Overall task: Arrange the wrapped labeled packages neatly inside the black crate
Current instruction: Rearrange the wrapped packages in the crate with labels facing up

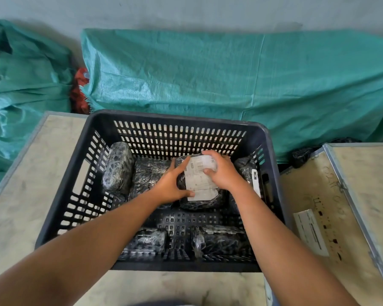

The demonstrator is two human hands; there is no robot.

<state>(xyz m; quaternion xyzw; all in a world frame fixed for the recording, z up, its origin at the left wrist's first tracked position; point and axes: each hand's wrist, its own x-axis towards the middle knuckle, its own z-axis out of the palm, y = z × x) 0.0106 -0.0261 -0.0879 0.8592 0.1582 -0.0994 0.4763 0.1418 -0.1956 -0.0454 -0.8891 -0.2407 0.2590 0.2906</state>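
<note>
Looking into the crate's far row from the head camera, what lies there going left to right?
Upright wrapped package → flat wrapped package → left hand → labeled package being held → right hand → package against the right wall.

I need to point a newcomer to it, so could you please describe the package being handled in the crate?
Look inside the black crate, in its far half. Both the left hand and right hand grip one black wrapped package. Unlike its neighbours, it shows a large white label facing up.

Soft, even daylight, faint shadows (wide-angle bowing at edges)
</note>
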